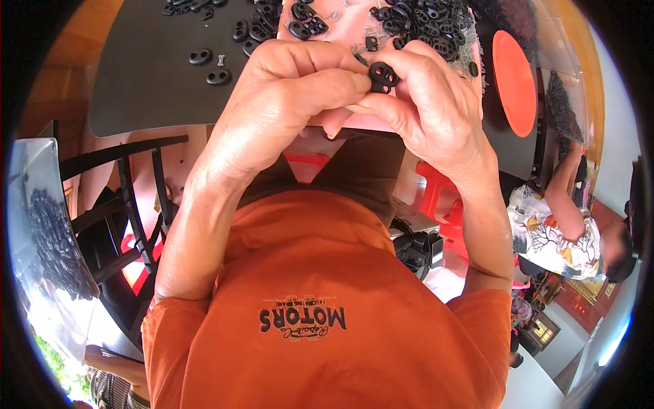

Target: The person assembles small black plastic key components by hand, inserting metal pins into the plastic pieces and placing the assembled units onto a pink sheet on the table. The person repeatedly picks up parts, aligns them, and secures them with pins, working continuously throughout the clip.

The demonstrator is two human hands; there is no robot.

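Observation:
Between my hands, above the near edge of the table, is a black oval cord lock (pixel 383 75) with two holes. My right hand (pixel 436 102) is closed, its thumb and index finger gripping the cord lock from the right. From the other side, my left hand (pixel 286 99) pinches with bent fingers, its thumb tip against the cord lock's left edge. A small dark piece (pixel 360 59) shows by the left index fingertip; its kind is unclear. Just beyond my hands lie a pile of black cord locks (pixel 426 24) and several small metal springs (pixel 373 33) on a pink surface (pixel 354 15).
Loose cord locks (pixel 219 76) lie on the dark tabletop (pixel 150 95) at left. An orange-red oval plate (pixel 514 82) is at right. Black rails (pixel 126 198) stand left, near a clear bag of black parts (pixel 51 232). Another person (pixel 555 225) sits at far right.

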